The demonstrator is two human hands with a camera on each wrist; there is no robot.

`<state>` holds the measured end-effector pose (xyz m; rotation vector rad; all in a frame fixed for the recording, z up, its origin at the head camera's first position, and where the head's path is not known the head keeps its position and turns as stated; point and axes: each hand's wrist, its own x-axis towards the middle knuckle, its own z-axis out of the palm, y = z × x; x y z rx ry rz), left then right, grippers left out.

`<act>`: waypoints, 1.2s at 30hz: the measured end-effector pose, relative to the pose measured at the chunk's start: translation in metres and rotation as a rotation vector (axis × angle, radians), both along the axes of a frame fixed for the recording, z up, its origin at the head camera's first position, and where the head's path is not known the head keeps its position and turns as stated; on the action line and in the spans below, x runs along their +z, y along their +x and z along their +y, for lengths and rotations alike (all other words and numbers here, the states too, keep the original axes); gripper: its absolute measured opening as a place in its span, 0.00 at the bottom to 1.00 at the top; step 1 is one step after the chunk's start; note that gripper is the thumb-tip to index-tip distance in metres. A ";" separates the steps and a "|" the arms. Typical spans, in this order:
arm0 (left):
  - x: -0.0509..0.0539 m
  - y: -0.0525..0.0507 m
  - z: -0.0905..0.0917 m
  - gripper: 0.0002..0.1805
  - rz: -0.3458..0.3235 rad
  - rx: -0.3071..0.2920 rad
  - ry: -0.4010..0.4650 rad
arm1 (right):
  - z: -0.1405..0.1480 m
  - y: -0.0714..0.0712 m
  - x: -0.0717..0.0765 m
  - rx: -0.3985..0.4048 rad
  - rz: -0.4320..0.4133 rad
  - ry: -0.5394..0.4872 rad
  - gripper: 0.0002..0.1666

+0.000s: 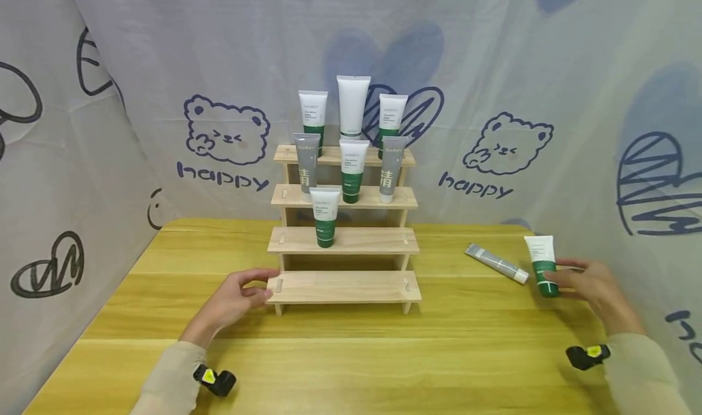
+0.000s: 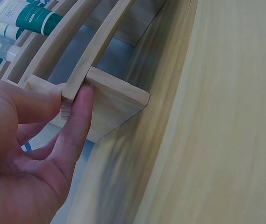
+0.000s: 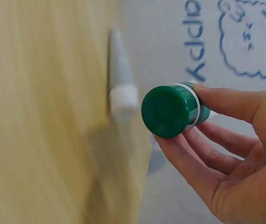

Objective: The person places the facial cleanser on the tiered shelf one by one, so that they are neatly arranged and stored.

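Note:
My left hand [image 1: 239, 297] pinches the left end of the lowest step on a wooden tiered display rack [image 1: 345, 286]; in the left wrist view, thumb and fingers [image 2: 76, 133] lie on either side of that board. At the right, my right hand [image 1: 595, 284] grips a white and green squeeze tube [image 1: 543, 264] above the table, cap down. Its green cap [image 3: 165, 112] faces the camera in the right wrist view. Just left of it a grey tube with a white cap [image 1: 496, 262] lies flat on the table.
Three tubes, including a taller white one [image 1: 353, 107], stand on the rack's top step. The second step bears two grey tubes [image 1: 390, 169] around a white and green one [image 1: 353, 171]. One white and green tube [image 1: 325, 217] stands on the third step. Printed cloth [image 1: 230, 49] hangs behind the table.

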<state>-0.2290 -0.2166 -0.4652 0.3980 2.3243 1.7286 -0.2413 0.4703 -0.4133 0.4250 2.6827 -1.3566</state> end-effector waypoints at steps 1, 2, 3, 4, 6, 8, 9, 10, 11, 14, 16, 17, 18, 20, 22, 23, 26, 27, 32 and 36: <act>0.000 0.000 -0.001 0.28 0.001 0.000 -0.003 | -0.005 -0.001 0.002 0.001 0.013 -0.001 0.54; 0.000 0.000 -0.001 0.28 0.002 0.001 -0.006 | -0.010 -0.003 0.004 0.000 0.024 0.001 0.54; 0.000 0.000 -0.001 0.28 -0.001 0.004 -0.008 | -0.014 -0.004 0.006 -0.002 0.033 0.001 0.54; -0.001 0.000 -0.002 0.28 -0.003 0.007 -0.012 | -0.019 -0.005 0.008 -0.001 0.038 0.002 0.54; 0.000 0.000 -0.002 0.28 -0.007 0.008 -0.017 | -0.028 -0.007 0.012 -0.008 0.051 0.003 0.53; -0.001 0.000 -0.002 0.28 -0.012 0.010 -0.016 | -0.037 -0.009 0.014 -0.006 0.072 0.004 0.53; -0.001 -0.001 -0.002 0.28 -0.013 0.010 -0.015 | -0.041 -0.010 0.015 -0.001 0.086 0.002 0.53; -0.001 -0.001 -0.002 0.28 -0.011 0.006 -0.012 | -0.044 -0.011 0.015 0.006 0.103 -0.002 0.52; -0.001 -0.001 -0.002 0.28 -0.009 0.004 -0.010 | -0.048 -0.011 0.016 0.010 0.121 -0.007 0.52; -0.001 0.000 -0.002 0.28 -0.006 0.000 -0.010 | -0.058 -0.013 0.017 0.035 0.165 -0.013 0.52; -0.001 0.000 -0.001 0.28 -0.010 0.007 -0.015 | -0.064 -0.014 0.018 0.044 0.190 -0.023 0.52; -0.001 0.000 -0.001 0.28 -0.012 0.014 -0.019 | -0.067 -0.015 0.018 0.049 0.202 -0.029 0.52; -0.001 0.000 -0.001 0.28 -0.010 0.014 -0.024 | -0.070 -0.015 0.019 0.057 0.214 -0.033 0.52; -0.001 0.000 -0.001 0.28 -0.004 0.012 -0.032 | -0.075 -0.016 0.020 0.072 0.237 -0.046 0.51; -0.002 0.000 -0.001 0.27 -0.008 0.021 -0.030 | -0.081 -0.017 0.021 0.090 0.257 -0.059 0.51; -0.002 0.000 -0.001 0.27 -0.007 0.024 -0.029 | -0.084 -0.017 0.021 0.097 0.261 -0.063 0.51; -0.004 0.000 -0.001 0.27 -0.013 0.026 -0.028 | -0.092 -0.018 0.024 0.114 0.270 -0.080 0.50; -0.004 0.000 -0.001 0.27 -0.017 0.030 -0.026 | -0.094 -0.018 0.025 0.120 0.273 -0.082 0.50; -0.004 0.000 -0.002 0.27 -0.013 0.027 -0.028 | -0.106 -0.017 0.028 0.156 0.306 -0.101 0.47; -0.003 -0.001 -0.002 0.27 -0.014 0.025 -0.030 | -0.115 -0.019 0.029 0.160 0.319 -0.096 0.46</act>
